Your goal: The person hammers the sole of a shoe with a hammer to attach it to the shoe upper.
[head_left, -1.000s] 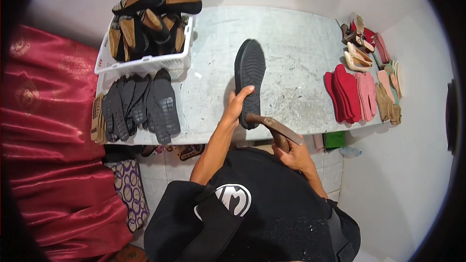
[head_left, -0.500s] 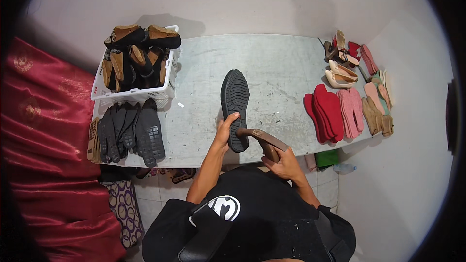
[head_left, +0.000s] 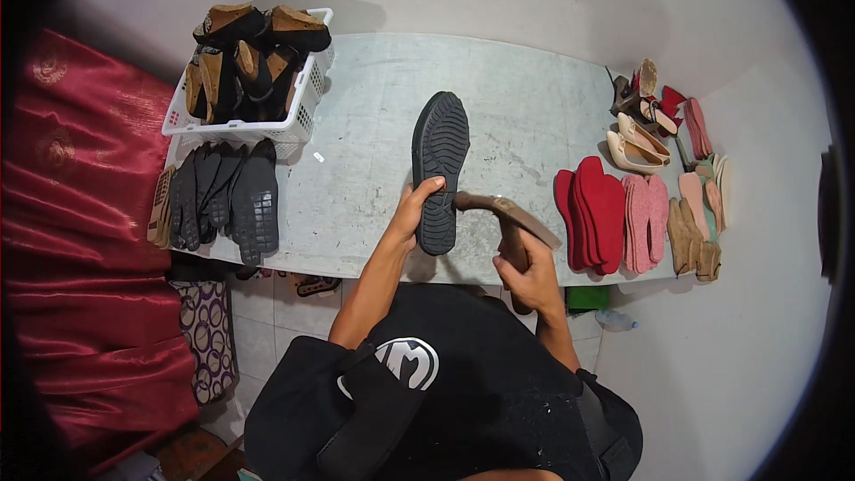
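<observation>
In my left hand point(head_left: 412, 212) I grip a black shoe point(head_left: 443, 142), its ridged sole facing up and its toe pointing away from me. My thumb lies across the sole near the heel. A hammer point(head_left: 503, 209) is in my right hand point(head_left: 536, 274), fingers wrapped round its wooden handle. Its metal head is beside the sole's heel part, with the striking end close to the shoe's right edge; whether they touch I cannot tell. The upper side of the shoe is hidden beneath the sole.
A white basket point(head_left: 307, 116) with several black-and-tan shoes stands at the left of the pale table point(head_left: 383, 80). Black shoe pieces point(head_left: 227, 196) lie before it. At the right are red insoles point(head_left: 595, 218), pink insoles point(head_left: 643, 221) and cream shoes point(head_left: 637, 147). A red curtain point(head_left: 98, 258) hangs at left.
The hammer has swung off the sole's heel to the right, with my right hand tilting. My left hand still holds the shoe. The whole view has shifted slightly.
</observation>
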### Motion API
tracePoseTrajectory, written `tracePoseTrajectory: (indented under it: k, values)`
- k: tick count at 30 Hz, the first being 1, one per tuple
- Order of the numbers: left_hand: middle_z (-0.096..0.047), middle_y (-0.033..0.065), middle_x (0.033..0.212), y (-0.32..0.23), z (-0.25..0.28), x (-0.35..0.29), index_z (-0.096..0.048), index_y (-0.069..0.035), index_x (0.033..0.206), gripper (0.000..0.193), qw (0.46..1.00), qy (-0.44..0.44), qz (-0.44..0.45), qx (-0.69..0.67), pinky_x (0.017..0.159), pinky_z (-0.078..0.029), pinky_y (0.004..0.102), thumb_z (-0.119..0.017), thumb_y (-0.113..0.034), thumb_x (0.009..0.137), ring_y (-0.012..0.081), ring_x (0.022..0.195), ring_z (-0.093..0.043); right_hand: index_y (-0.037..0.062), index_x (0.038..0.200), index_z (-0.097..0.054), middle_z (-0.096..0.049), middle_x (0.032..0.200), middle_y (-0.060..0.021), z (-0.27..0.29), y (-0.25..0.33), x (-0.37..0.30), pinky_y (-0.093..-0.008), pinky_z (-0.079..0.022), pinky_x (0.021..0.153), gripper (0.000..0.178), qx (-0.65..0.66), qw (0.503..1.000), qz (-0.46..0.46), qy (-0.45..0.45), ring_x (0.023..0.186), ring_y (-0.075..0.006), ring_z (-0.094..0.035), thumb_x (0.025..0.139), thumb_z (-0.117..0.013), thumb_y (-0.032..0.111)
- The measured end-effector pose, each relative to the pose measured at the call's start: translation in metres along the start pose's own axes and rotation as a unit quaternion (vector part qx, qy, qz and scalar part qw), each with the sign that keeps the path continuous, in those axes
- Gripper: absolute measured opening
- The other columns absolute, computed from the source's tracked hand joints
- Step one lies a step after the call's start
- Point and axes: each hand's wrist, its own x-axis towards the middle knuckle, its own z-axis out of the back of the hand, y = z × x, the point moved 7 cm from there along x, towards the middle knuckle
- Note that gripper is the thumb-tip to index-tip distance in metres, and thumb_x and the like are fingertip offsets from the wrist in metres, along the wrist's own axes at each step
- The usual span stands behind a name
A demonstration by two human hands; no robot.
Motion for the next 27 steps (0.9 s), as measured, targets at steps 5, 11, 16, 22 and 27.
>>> tracePoseTrajectory:
  k: [5,11,16,22,27]
  values:
    - [-0.064,0.0082,0.079,0.013,-0.016,0.007,-0.061,0.001,0.099,0.037,1.0,0.008,0.009,-0.006,0.056,-0.054,0.0267,-0.06,-0.034,0.087,0.0143,0.063,-0.063,-0.0024,0.099,-0.058,-0.058,0.077,-0.0031,0.027,-0.009,0.002,-0.0246,-0.043,0.052,0.025,0.051,0.995,-0.087,-0.006,0.058,-0.0083,-0.052,0.079,-0.067,0.009]
    - [-0.065,0.0083,0.081,0.03,-0.023,0.016,-0.061,0.001,0.1,0.036,1.0,-0.001,0.0,0.004,0.057,-0.054,0.0265,-0.06,-0.033,0.088,0.0139,0.064,-0.064,0.0016,0.084,-0.053,-0.052,0.063,-0.0008,0.038,-0.012,0.013,-0.0223,-0.037,0.046,0.012,-0.059,0.997,0.042,-0.004,0.049,-0.0063,-0.048,0.078,-0.063,0.002]
    - [-0.065,0.0069,0.081,0.034,-0.027,0.013,-0.061,-0.001,0.098,0.031,1.0,-0.006,0.004,-0.022,0.058,-0.054,0.0258,-0.059,-0.03,0.089,0.0131,0.065,-0.064,0.0018,0.084,-0.053,-0.05,0.059,0.0001,0.047,-0.024,0.005,-0.022,-0.036,0.044,0.013,0.032,0.999,-0.039,0.003,0.045,-0.0063,-0.047,0.078,-0.064,0.003]
    - [-0.064,0.0047,0.079,0.033,-0.027,0.008,-0.061,-0.004,0.095,0.027,1.0,-0.021,0.008,-0.02,0.058,-0.053,0.0255,-0.061,-0.03,0.088,0.0123,0.064,-0.063,-0.004,0.098,-0.06,-0.061,0.082,-0.0082,0.037,-0.034,0.008,-0.03,-0.047,0.069,0.028,-0.038,0.995,-0.062,0.067,0.074,-0.0156,-0.057,0.075,-0.067,0.01]
    - [-0.063,0.0038,0.08,0.033,-0.023,0.004,-0.061,-0.005,0.095,0.025,0.998,-0.048,0.006,-0.03,0.06,-0.053,0.0252,-0.061,-0.029,0.088,0.0118,0.066,-0.063,0.0013,0.089,-0.054,-0.052,0.067,0.0,0.032,-0.032,0.004,-0.0223,-0.038,0.044,0.014,0.002,0.996,-0.03,0.083,0.049,-0.0062,-0.049,0.078,-0.064,0.001]
